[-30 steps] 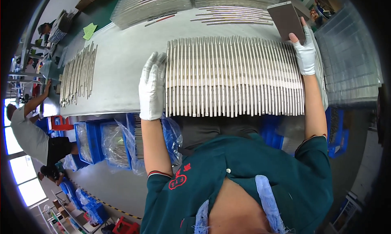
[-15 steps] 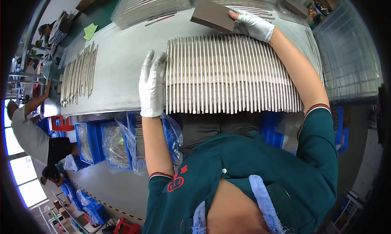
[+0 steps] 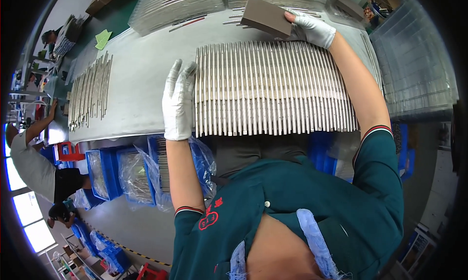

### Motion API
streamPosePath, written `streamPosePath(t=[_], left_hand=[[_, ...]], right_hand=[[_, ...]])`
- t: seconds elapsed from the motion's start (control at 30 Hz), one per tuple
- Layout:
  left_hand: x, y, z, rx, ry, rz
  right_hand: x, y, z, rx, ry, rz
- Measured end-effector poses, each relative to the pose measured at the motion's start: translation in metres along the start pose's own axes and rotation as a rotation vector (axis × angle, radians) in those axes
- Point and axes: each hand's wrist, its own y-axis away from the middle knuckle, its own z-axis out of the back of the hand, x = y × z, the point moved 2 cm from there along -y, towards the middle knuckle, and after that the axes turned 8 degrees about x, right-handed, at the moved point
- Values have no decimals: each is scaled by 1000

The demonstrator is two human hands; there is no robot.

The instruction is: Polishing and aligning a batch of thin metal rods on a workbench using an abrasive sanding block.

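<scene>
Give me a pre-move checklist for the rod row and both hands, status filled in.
1. Brown rectangular block held in the right hand: ok.
2. Left hand open at the left end of the row of metal rods: ok; firm contact, cannot tell.
3. Row laid side by side, single layer visible: ok.
4. Right glove covering the whole hand: not ok, the thumb is bare.
5. Block's underside clear of the rods: cannot tell, hidden from this view.
6. Loose rod group at far left apart from the row: ok, bare tabletop between.
</scene>
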Motion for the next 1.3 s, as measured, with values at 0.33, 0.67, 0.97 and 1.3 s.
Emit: streamPosePath(t=[0.33,0.67,0.97,1.3], left_hand=[[2,-1,4,-6,-37,4],[4,-2,8,18,-7,4],[2,2,7,73,281,6],[5,2,9,80,236,24]], right_hand=[[2,17,17,-46,40,-21],[11,49,-6,-346,473,143],[12,171,-45,-475,619,-140],[22,155,-53,-396,726,-102]])
